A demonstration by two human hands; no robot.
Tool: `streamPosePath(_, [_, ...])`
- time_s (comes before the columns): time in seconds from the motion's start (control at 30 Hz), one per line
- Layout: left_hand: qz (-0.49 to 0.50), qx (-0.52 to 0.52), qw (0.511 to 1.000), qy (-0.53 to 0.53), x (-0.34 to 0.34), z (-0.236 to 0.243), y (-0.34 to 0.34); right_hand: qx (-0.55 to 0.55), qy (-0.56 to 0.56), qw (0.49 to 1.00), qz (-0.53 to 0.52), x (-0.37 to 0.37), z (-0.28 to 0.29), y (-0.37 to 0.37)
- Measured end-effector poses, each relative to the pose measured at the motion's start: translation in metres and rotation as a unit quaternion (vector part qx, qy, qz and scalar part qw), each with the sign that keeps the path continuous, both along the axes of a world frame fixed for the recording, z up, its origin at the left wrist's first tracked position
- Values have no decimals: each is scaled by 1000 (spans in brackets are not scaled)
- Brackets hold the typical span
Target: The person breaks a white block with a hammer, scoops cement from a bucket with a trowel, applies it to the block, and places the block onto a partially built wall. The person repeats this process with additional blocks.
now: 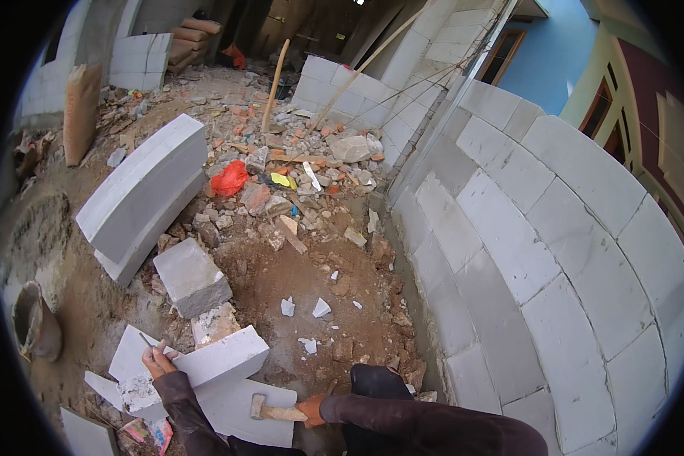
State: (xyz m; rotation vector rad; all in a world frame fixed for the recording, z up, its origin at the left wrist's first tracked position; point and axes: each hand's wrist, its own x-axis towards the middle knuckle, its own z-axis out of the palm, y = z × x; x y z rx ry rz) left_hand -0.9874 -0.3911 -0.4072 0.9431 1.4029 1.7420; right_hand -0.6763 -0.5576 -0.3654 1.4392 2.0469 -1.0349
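My left hand is closed around a thin metal rod, perhaps a chisel, beside a white lightweight concrete block. The block's end near that hand is rough and broken. In my right hand is a hammer with a short wooden handle and a blocky grey head. Its head lies over a flat white block piece below the broken block. More white pieces lie about my left hand. Just beyond stands a grey, rough-sided block chunk.
A block wall rises along the right. Two long blocks are stacked at the left, with a bucket nearer. Rubble, a red plastic bag and leaning poles fill the far ground. White chips dot the dirt.
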Motion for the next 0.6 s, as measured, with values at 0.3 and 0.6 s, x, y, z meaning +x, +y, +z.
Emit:
streamPosePath(0.3, [8, 11, 999, -52, 0, -1, 0, -5, 27, 999, -36, 0, 10, -9])
streamPosePath(0.6, [-6, -13, 998, -58, -3, -6, 2, -10, 5, 999, -36, -1, 8, -15])
